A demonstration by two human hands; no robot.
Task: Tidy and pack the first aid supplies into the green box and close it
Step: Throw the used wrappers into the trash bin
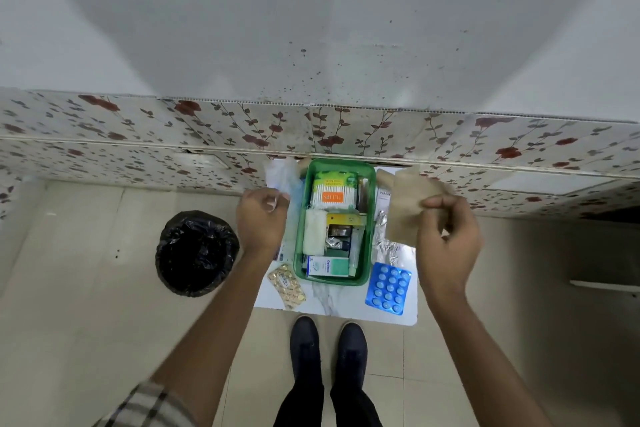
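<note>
The green box (334, 222) sits open at the centre of the frame on a small white marbled worktop (332, 302), packed with supplies: a pack of cotton swabs (333, 192) at its far end, a white bandage roll (314, 232) along its left side, and a white-and-teal carton (327, 266) at its near end. On the worktop just right of the box lies a blue blister pack (389, 288) of pale tablets, with crinkled foil strips (388, 243) above it; at the box's lower left lies a gold blister strip (287, 286). The right hand (448, 246), right of the box, has its fingers (437, 202) pinching a tan, papery piece (408, 204) held above the foil; it may be a crepe bandage or a paper bag, the blur leaves that unclear. The left hand (262, 218), just left of the box, has its fingers closed on something thin and white, with pale crumpled plastic (282, 175) above it. Behind the worktop runs a floral-patterned ledge (138, 135) across the frame, and above it a plain grey wall (311, 10) speckled with dark spots. On the beige tiled floor (69, 288), at centre left, stands a bin lined with a black bag (196, 253). Two dark shoes (327, 340) show at the bottom centre.
</note>
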